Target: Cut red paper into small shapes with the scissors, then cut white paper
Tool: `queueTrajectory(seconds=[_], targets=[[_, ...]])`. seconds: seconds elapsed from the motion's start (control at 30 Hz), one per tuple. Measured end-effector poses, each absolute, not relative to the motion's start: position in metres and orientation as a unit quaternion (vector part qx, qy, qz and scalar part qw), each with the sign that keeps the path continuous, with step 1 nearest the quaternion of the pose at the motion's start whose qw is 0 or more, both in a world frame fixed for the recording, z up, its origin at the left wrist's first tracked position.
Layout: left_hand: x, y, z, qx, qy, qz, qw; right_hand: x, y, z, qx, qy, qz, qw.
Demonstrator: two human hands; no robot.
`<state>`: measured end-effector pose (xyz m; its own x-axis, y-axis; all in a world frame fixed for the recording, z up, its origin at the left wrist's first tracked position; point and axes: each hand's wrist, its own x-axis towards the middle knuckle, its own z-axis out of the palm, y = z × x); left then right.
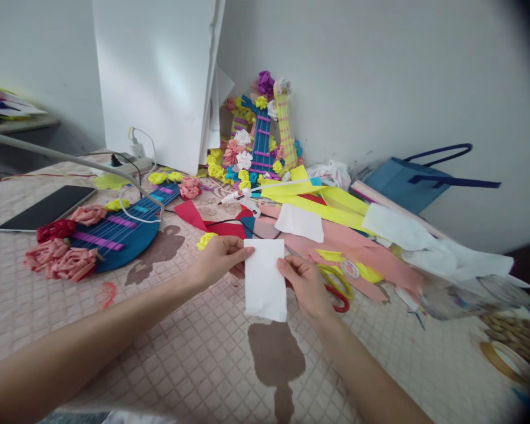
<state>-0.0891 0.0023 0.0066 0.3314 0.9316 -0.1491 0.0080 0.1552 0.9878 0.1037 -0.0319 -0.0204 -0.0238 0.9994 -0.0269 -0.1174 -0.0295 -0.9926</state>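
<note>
Both hands hold a white rectangular piece of felt (265,280) upright over the table. My left hand (221,259) pinches its upper left edge between thumb and fingers. My right hand (307,285) pinches its right edge. Just right of that hand, yellow and red scissors (339,288) lie on the table. Behind the felt are pink, yellow and red sheets (335,235), another white piece (299,222) and a white glue gun (241,197).
A blue craft guitar with pink flowers (110,232) lies at left, with a dark tablet (46,207) beyond it. More flower-covered guitars (260,135) lean on the wall. A blue bag (406,182) stands at right, tape rolls (506,353) at the far right, and a power strip (128,165) at the back.
</note>
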Motion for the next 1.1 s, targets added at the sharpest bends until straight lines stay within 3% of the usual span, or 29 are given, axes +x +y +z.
queueTrajectory(seconds=[0.2,0.53,0.73,0.93,1.1], targets=[[-0.093,0.009,0.008,0.519,0.454,0.385,0.613,0.103,-0.033,-0.023,-0.472,-0.476,0.585,0.457],[-0.099,0.015,0.01,0.514,0.457,0.409,0.599,0.101,-0.035,-0.023,-0.478,-0.488,0.587,0.435],[-0.099,0.015,0.011,0.5,0.458,0.405,0.613,0.102,-0.034,-0.028,-0.485,-0.49,0.567,0.451],[-0.094,0.006,0.008,0.502,0.41,0.319,0.691,0.102,-0.034,-0.023,-0.496,-0.496,0.541,0.464],[-0.091,0.004,0.001,0.541,0.43,0.324,0.646,0.103,-0.034,-0.022,-0.476,-0.502,0.547,0.47]])
